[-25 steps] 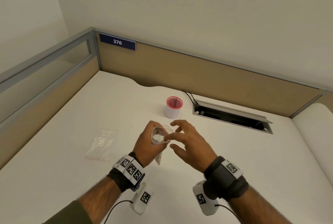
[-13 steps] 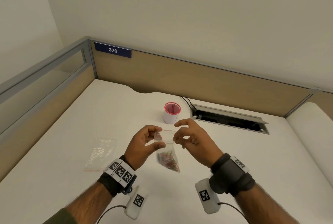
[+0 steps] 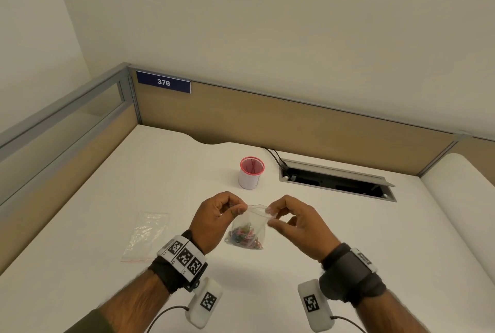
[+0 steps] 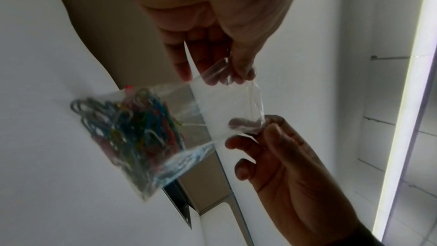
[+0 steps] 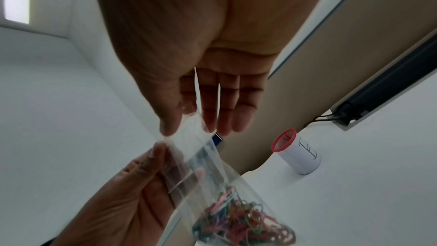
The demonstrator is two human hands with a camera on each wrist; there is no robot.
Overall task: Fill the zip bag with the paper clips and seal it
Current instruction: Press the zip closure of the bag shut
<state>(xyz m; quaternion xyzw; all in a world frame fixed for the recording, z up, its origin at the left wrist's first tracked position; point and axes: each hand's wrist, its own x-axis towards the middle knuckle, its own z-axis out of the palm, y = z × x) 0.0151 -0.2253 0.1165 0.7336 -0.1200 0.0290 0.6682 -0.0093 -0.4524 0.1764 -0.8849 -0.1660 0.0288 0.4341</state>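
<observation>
Sealing in hand: zip bag [image 3: 250,226] of paper clips [image 3: 245,237] pinched at both top corners by left hand [image 3: 214,221] and right hand [image 3: 300,225] fingers; next, press strip shut.

Zip bag [image 3: 251,221] seal — state indistinguishable, blurred

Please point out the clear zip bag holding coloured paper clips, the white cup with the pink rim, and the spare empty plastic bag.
clear zip bag [image 3: 254,222], head view, upper film.
white cup [image 3: 248,181], head view, side wall.
spare plastic bag [image 3: 146,236], head view, middle.
</observation>
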